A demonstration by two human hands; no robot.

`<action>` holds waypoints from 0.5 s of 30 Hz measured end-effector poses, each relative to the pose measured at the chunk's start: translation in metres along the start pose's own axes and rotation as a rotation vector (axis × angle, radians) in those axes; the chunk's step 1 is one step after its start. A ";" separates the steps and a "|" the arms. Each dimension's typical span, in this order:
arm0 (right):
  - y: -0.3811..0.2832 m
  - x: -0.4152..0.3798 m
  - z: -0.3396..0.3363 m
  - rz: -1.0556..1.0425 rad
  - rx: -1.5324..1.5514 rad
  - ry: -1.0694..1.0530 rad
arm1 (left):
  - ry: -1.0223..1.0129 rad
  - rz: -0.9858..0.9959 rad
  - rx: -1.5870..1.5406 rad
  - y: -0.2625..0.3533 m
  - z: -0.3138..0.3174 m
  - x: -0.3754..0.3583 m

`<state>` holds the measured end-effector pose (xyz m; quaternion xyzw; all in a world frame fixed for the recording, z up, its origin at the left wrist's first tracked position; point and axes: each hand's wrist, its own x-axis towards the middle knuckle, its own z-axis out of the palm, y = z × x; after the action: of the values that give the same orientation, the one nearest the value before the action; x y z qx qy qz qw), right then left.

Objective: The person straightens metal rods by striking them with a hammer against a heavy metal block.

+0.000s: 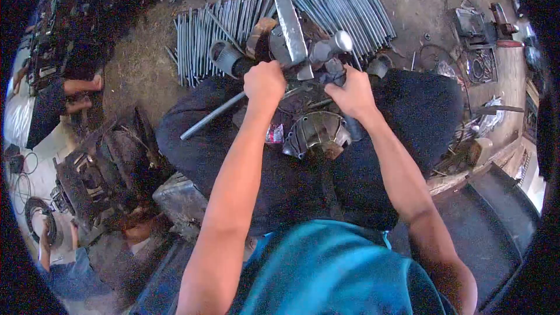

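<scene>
My left hand (265,83) is closed around a grey metal rod (213,115), which slants down to the left beyond my fist. My right hand (353,92) is closed around the dark grip of a hammer; the hammer (331,48) has a shiny round face turned to the upper right. Most of the grip is hidden by my fingers. Just beyond my hands a flat, shiny metal bar (288,18) stands out over a dark block. A ribbed metal casing (317,133) lies between my legs, with a small red packet (275,134) beside it.
Two rows of metal rods, the left pile (201,41) and right pile (356,14), lie on the ground ahead. A wooden beam (512,93) runs along the right. Another person's foot (86,86) and machine parts (87,169) are at the left.
</scene>
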<state>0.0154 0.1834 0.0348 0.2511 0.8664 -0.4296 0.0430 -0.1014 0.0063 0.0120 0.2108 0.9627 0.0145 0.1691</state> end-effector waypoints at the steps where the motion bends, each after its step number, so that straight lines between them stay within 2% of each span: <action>1: -0.006 -0.005 -0.007 0.000 0.055 0.005 | -0.030 -0.012 0.017 0.000 -0.001 -0.001; 2: -0.013 -0.007 -0.014 -0.026 0.102 0.034 | 0.038 0.045 -0.073 -0.006 0.003 -0.007; 4: -0.038 -0.010 -0.027 -0.233 0.402 0.184 | -0.135 -0.046 0.016 0.004 -0.009 -0.001; 5: -0.044 -0.011 -0.028 -0.218 0.440 0.218 | -0.035 -0.027 0.009 0.007 -0.011 -0.007; 6: -0.043 -0.010 -0.020 -0.216 0.445 0.210 | -0.040 -0.034 0.013 0.006 -0.010 -0.009; 8: -0.033 -0.008 0.002 -0.357 0.503 0.399 | -0.034 -0.015 0.001 0.005 -0.010 -0.006; 9: -0.011 -0.009 0.010 -0.297 0.137 0.297 | 0.039 -0.001 -0.015 0.004 -0.006 -0.006; 10: -0.012 -0.008 0.013 -0.049 -0.180 0.103 | 0.047 0.003 -0.013 0.005 -0.006 -0.007; 12: 0.003 -0.005 0.026 0.104 -0.377 0.024 | 0.074 -0.037 0.009 0.005 -0.008 -0.009; 13: 0.014 -0.003 0.029 0.109 -0.370 0.038 | -0.024 -0.036 0.054 0.005 -0.010 -0.006; 15: 0.024 0.003 0.023 0.247 -0.010 -0.142 | 0.011 -0.045 0.051 0.010 -0.009 -0.006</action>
<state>0.0212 0.1787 0.0021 0.3245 0.8259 -0.4332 0.1578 -0.0953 0.0129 0.0238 0.1934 0.9681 -0.0128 0.1588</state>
